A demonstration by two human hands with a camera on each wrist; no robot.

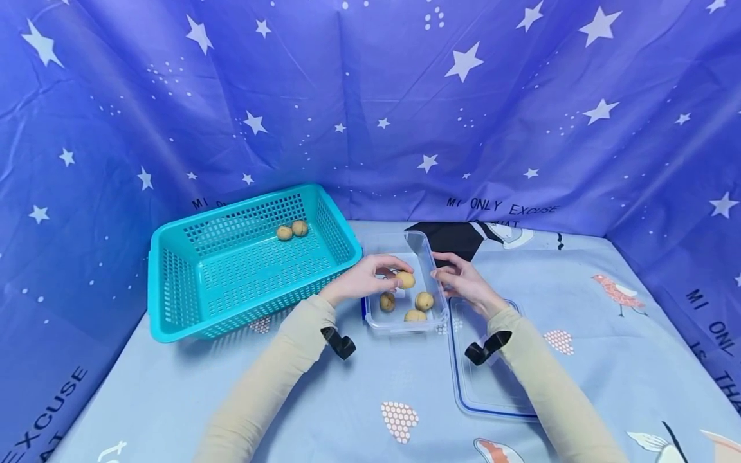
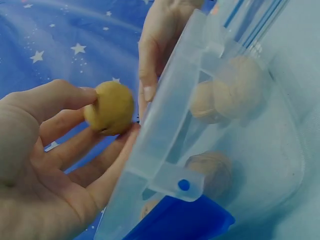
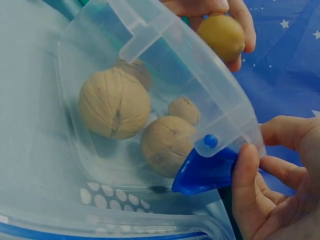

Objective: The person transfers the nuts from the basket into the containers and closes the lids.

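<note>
Between the thumb and fingertips of my left hand (image 1: 373, 278) is a yellowish-brown walnut (image 1: 405, 280), held above the clear plastic container (image 1: 399, 329). In the right wrist view this walnut (image 3: 221, 36) shows beyond the container's rim. My right hand (image 1: 466, 281) pinches the container's right wall, its thumb beside a blue latch (image 3: 205, 170). Several walnuts, among them one with a clear seam (image 3: 115, 104), lie on the container's floor. The left wrist view shows some of them blurred through the plastic wall.
A turquoise perforated basket (image 1: 255, 308) stands to the left, with two walnuts (image 1: 292, 230) at its far side. The clear lid with a blue seal (image 1: 486, 392) lies flat at the right, partly under my right forearm. A starry blue curtain (image 1: 347, 96) hangs behind.
</note>
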